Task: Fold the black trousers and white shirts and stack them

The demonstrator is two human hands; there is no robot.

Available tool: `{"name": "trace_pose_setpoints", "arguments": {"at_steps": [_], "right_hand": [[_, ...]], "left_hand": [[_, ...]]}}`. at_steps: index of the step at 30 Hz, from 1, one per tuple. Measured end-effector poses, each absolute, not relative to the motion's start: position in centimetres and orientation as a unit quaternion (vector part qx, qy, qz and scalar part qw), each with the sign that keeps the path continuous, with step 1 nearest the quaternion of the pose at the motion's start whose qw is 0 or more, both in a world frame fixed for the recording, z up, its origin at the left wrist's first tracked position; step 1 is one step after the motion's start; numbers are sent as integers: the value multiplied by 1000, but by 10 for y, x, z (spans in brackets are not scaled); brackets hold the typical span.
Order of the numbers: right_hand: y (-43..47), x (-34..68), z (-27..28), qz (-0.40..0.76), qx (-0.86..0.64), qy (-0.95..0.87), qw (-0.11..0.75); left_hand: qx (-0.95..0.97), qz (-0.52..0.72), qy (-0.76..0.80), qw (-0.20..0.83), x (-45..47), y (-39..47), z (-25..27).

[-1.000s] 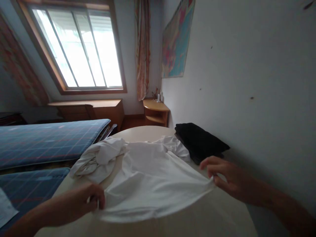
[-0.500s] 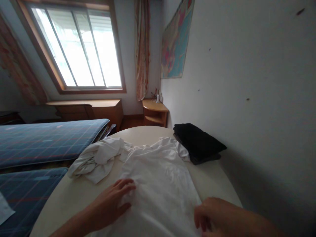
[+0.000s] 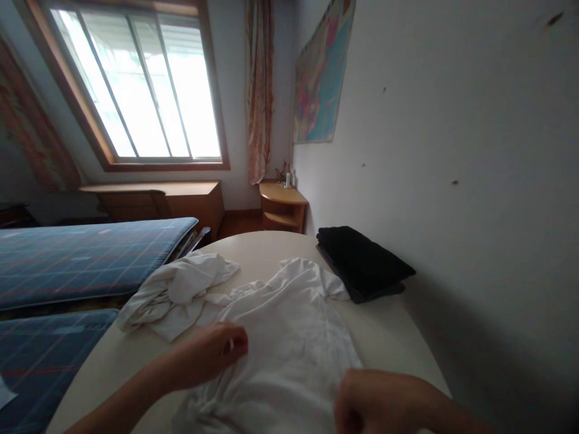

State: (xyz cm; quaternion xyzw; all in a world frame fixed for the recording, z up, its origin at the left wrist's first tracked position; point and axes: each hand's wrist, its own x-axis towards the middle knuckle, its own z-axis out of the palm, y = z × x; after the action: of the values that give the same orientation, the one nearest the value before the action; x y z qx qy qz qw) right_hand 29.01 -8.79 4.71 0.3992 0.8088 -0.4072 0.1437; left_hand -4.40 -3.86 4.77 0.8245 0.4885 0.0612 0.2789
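One shirt [image 3: 289,337], one crumpled cloth [image 3: 181,286] and one black pile [image 3: 362,262] on one table [image 3: 393,331]; two hands, the left hand [image 3: 205,352] and right hand [image 3: 375,398].
The shirt lies beneath and between them. Left: over the shirt's edge, fingers curled. Right: knuckles up, fingertips hidden. Whether either grips fabric, I cannot tell.

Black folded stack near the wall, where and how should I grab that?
Probably by the near edge of the black folded stack, from your side of the table: fingers under the bottom layer, thumb on top. The layers lie flat and that edge faces you, while the wall rises to its right and the white garment lies to its left.
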Motion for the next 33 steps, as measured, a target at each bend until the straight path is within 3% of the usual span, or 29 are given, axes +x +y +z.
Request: {"name": "trace_pose_setpoints", "arguments": {"at_steps": [3,5,7,11,18,23,26,33], "right_hand": [[-58,282,48,-327,446,830,-74],[-44,279,43,-224,472,841,-142],[-36,278,36,-176,480,849,-133],[-39,284,33,-192,497,841,-89],[-29,295,55,-387,453,801,58],[27,272,59,-172,512,837,-85],[65,253,55,-76,573,809,-107],[117,243,30,-70,604,788,-91]], "left_hand": [[797,208,541,171,-46,4,36],[737,267,605,139,-52,31,25],[710,275,634,137,-60,52,15],[715,223,638,179,-71,68,3],[763,128,603,193,-70,67,9],[779,118,593,166,-50,82,21],[791,104,579,169,-31,92,22],[819,46,535,200,-9,98,15]]}}
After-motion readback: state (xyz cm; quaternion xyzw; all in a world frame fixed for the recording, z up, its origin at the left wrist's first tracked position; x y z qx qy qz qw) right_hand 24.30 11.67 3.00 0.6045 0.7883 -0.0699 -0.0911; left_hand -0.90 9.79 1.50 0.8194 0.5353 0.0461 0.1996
